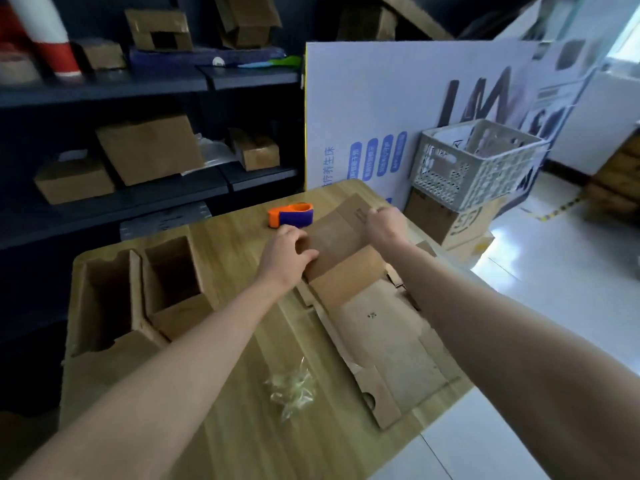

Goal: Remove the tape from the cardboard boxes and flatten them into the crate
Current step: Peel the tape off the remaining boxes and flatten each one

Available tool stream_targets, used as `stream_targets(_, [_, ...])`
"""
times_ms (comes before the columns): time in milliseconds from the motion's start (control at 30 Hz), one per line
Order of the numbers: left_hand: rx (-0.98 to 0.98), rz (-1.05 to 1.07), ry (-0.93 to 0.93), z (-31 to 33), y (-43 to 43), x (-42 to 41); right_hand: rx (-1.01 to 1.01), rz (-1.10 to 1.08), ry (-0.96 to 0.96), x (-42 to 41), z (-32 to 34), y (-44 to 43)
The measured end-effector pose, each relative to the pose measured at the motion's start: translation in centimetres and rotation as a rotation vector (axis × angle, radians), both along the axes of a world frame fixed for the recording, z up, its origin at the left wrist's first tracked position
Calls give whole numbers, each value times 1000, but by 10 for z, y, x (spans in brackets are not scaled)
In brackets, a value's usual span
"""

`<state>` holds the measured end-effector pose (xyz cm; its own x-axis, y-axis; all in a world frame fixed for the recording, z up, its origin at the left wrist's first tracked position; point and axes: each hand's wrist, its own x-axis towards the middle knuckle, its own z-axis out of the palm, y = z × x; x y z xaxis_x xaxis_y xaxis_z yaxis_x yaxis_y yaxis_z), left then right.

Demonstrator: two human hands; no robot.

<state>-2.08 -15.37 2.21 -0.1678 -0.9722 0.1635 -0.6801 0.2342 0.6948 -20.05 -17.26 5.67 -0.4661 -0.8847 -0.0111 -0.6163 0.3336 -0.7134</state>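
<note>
I judge the main risk is the half-folded brown cardboard box (pixel 337 247) springing open when lifted, or dragging the flat brown cardboard sheet (pixel 388 341) beneath along with it. The box lies between my hands. My left hand (pixel 289 252) curls round its 9 o'clock edge and my right hand (pixel 384 226) grips its 1 o'clock corner. The grey lattice plastic crate (pixel 478 161) sits well apart at 2 o'clock.

We count two open boxes (pixel 104 306) (pixel 173 282) on the worktop (pixel 232 240), two flattened boxes (pixel 332 244) (pixel 384 337), one tape dispenser (pixel 291 214), one crate (pixel 478 161) and one wad of tape (pixel 292 386).
</note>
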Motion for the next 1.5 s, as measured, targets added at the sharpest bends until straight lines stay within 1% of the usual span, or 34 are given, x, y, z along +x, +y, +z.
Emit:
stream_targets(100, [37, -57, -33, -3, 6, -45, 52, -105, -11, -46, -6, 30])
stream_targets(167, [80, -99, -54, -12, 13, -72, 105, -143, -79, -74, -18, 49])
stream_targets(233, [134, -144, -108, -25, 21, -93, 183, -135, -150, -96, -34, 68])
stream_targets(267, [160, -168, -137, -33, 25, -101, 222, -102, -141, -105, -41, 78])
stream_targets(333, [191, -213, -166, -45, 30, -114, 286, -19, -26, -119, -54, 94])
stream_targets(433, [181, -261, -215, -48, 30, -130, 362, 185, 319, -134, -62, 104])
stream_targets(467, [173, -263, -239, -48, 30, -134, 373, 270, 381, -136, -63, 103])
stream_targets(567, [139, -224, -287, -49, 32, -138, 421, 431, 427, -138, -68, 96])
stream_targets(667, [122, -166, -301, -53, 33, -132, 466, 521, 457, -134, -75, 84])
stream_targets(733, [130, -149, -309, -53, 33, -131, 509, 564, 512, -130, -78, 75])
stream_targets(833, [151, -141, -313, -49, 31, -132, 571, 578, 589, -126, -78, 64])
stream_targets(933, [153, -140, -309, -47, 32, -134, 588, 573, 634, -122, -78, 57])
stream_targets(1067, [135, -146, -264, -52, 32, -137, 616, 552, 639, -123, -76, 56])
stream_targets(1233, [170, -167, -278, -57, 27, -134, 629, 551, 633, -122, -72, 56])
stream_targets(1300, [145, -182, -277, -59, 28, -133, 630, 546, 623, -122, -71, 57])
stream_targets(1433, [72, -144, -205, -65, 30, -125, 635, 549, 612, -121, -70, 58])
stream_targets(1500, [36, -138, -220, -68, 32, -122, 637, 551, 612, -120, -69, 57])
